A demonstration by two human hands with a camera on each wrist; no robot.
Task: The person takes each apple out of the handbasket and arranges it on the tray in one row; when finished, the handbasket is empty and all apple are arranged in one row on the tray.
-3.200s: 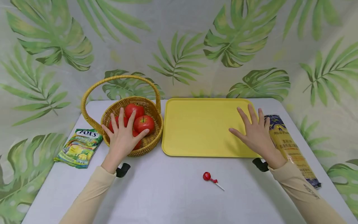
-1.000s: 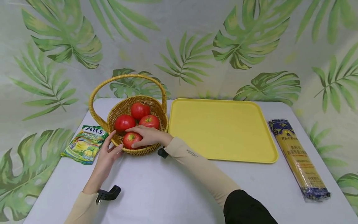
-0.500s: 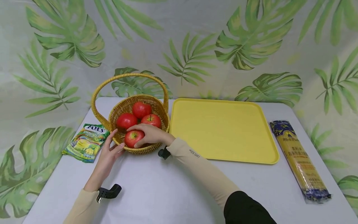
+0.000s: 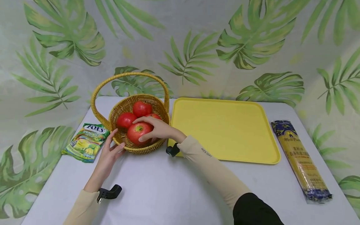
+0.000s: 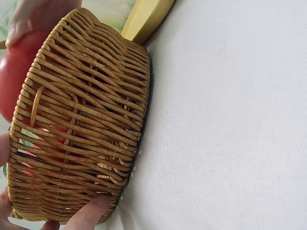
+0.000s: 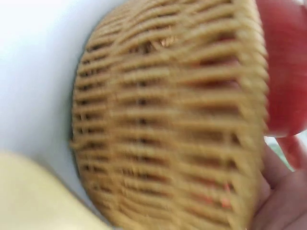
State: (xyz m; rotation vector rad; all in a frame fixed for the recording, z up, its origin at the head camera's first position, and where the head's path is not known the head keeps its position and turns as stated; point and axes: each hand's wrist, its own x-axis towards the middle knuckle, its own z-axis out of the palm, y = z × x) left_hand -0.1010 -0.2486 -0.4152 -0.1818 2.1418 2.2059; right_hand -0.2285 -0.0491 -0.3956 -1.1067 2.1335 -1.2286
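My right hand (image 4: 161, 128) grips a red apple (image 4: 137, 132) between thumb and fingers, at the near side of the wicker basket (image 4: 146, 152). This apple sits high at the rim, overlapping the other apples in the head view. Behind it lie more red apples, one at the left (image 4: 126, 120), one at the back (image 4: 142, 108) and one partly hidden by my hand. With fingers at the rim and thumb against the outer wall, my left hand (image 4: 108, 157) holds the basket's left front. The right wrist view is blurred; it shows the woven wall (image 6: 158, 110) and red apple skin (image 6: 288, 67).
Right of the basket lies a yellow tray (image 4: 219, 128). A long pasta packet (image 4: 301, 159) is at the table's right side. Left of the basket lies a green Fox's candy bag (image 4: 87, 142). The basket's tall handle (image 4: 129, 74) arches above it.
Both hands have come to the basket from open, spread poses. My right hand has lifted the front apple up and slightly right. The red lollipop seen earliest on the table is out of view.
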